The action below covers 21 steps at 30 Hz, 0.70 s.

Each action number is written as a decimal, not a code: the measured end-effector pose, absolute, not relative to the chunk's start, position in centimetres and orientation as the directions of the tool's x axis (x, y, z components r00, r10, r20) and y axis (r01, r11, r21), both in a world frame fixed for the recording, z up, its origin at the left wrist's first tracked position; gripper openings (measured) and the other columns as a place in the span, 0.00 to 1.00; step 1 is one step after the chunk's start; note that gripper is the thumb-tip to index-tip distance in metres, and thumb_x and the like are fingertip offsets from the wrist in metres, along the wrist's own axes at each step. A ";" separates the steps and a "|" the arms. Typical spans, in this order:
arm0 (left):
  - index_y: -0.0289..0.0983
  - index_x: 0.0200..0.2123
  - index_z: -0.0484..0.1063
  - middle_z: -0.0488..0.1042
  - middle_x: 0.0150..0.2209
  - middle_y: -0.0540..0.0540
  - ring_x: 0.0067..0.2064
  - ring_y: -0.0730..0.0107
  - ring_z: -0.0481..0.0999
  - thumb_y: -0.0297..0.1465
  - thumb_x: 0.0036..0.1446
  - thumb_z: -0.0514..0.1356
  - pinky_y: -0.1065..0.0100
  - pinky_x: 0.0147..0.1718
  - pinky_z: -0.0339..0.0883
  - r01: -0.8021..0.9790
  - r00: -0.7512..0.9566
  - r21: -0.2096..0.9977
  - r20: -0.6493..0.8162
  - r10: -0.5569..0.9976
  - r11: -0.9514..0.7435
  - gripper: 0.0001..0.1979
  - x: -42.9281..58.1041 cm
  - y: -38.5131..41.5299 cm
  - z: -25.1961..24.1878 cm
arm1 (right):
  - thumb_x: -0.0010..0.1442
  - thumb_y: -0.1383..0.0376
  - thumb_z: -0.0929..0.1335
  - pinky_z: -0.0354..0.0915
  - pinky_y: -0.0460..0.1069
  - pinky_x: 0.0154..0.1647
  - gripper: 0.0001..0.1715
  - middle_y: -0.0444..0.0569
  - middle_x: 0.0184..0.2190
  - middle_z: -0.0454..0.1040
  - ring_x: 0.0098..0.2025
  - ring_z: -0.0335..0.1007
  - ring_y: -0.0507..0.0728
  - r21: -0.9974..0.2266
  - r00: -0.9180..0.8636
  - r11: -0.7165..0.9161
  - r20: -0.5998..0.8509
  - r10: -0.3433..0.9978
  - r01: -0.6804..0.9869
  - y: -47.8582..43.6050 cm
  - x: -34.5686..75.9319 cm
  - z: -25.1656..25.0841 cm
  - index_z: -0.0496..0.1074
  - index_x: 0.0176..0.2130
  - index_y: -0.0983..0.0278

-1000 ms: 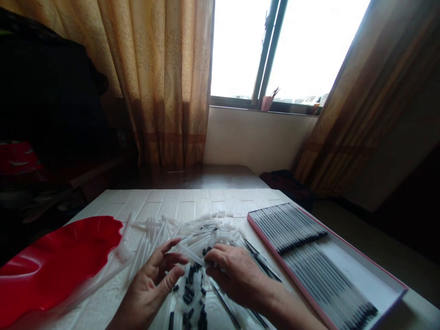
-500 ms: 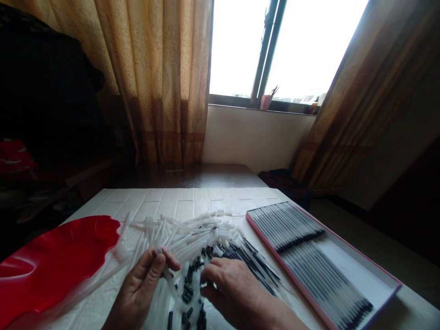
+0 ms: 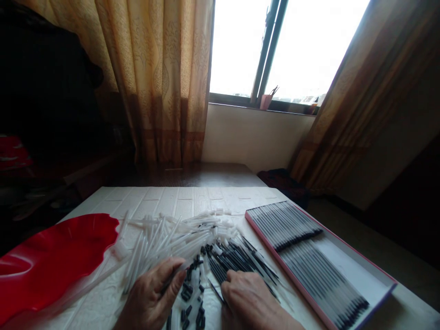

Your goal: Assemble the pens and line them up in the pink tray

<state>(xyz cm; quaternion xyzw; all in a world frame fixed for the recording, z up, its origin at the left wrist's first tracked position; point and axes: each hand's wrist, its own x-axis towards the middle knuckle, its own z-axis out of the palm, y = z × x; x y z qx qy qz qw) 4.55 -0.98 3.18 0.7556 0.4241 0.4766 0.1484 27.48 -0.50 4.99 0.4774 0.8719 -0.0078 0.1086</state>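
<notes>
My left hand (image 3: 154, 291) is closed around a translucent white tube (image 3: 188, 262), mostly covered by the fingers. Low over the table, my right hand (image 3: 252, 293) pinches a thin black rod (image 3: 215, 290) whose slim tip points up and left. Beyond the right hand lies a bundle of similar black rods (image 3: 237, 257). Small black plugs (image 3: 187, 291) are scattered between the hands. Past the left hand spreads a loose pile of clear tubes (image 3: 151, 243), with short white pieces (image 3: 225, 229) at its right end.
On the left sits a red wavy-edged plastic tray (image 3: 62, 256). At right, a pink-edged box (image 3: 347, 266) holds two rows of clear tubes with black ends (image 3: 285, 222). A white brick-patterned cover (image 3: 199, 197) lies over the table. Curtains and a window stand behind.
My right hand has moved right and down from the black plugs to the rods and now grips one. My left hand has lowered and turned, still holding the tube.
</notes>
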 end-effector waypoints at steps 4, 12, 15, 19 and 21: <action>0.44 0.43 0.76 0.84 0.35 0.51 0.35 0.68 0.85 0.39 0.67 0.58 0.79 0.36 0.76 0.603 0.264 0.406 0.712 0.651 -0.687 0.08 4.7 -0.8 3.5 | 0.53 0.75 0.70 0.57 0.48 0.22 0.08 0.52 0.31 0.82 0.31 0.79 0.59 0.079 -0.536 0.552 -0.160 0.829 0.830 -0.8 27.8 5.5 0.79 0.33 0.65; 0.45 0.46 0.73 0.82 0.36 0.50 0.35 0.68 0.83 0.36 0.70 0.53 0.74 0.35 0.75 0.636 0.411 0.227 0.710 0.572 -0.738 0.10 4.9 -0.7 3.8 | 0.59 0.72 0.63 0.59 0.49 0.27 0.10 0.47 0.25 0.77 0.26 0.74 0.57 -0.255 -0.424 0.430 0.084 0.902 0.866 -0.3 31.1 8.2 0.73 0.36 0.63; 0.45 0.47 0.73 0.82 0.36 0.50 0.35 0.68 0.82 0.36 0.71 0.53 0.73 0.37 0.74 0.652 0.421 0.199 0.708 0.567 -0.731 0.10 4.9 -0.6 3.8 | 0.63 0.70 0.61 0.63 0.48 0.29 0.17 0.46 0.27 0.77 0.28 0.73 0.56 -0.510 -0.433 0.493 0.241 0.869 0.705 0.8 31.4 7.6 0.71 0.50 0.64; 0.44 0.49 0.72 0.82 0.37 0.50 0.37 0.70 0.82 0.36 0.71 0.52 0.74 0.39 0.73 0.659 0.416 0.198 0.707 0.572 -0.725 0.10 4.7 -0.4 3.6 | 0.69 0.64 0.61 0.70 0.48 0.39 0.14 0.49 0.35 0.79 0.37 0.76 0.55 -0.768 -0.336 0.521 0.411 0.847 0.372 1.5 31.1 5.6 0.74 0.46 0.62; 0.44 0.48 0.72 0.81 0.37 0.50 0.37 0.70 0.82 0.36 0.71 0.53 0.75 0.39 0.72 0.665 0.413 0.207 0.699 0.584 -0.718 0.10 4.6 -0.4 3.4 | 0.67 0.62 0.65 0.70 0.49 0.41 0.11 0.49 0.37 0.79 0.39 0.76 0.56 -0.822 -0.277 0.500 0.431 0.859 0.271 1.3 30.9 4.7 0.74 0.46 0.60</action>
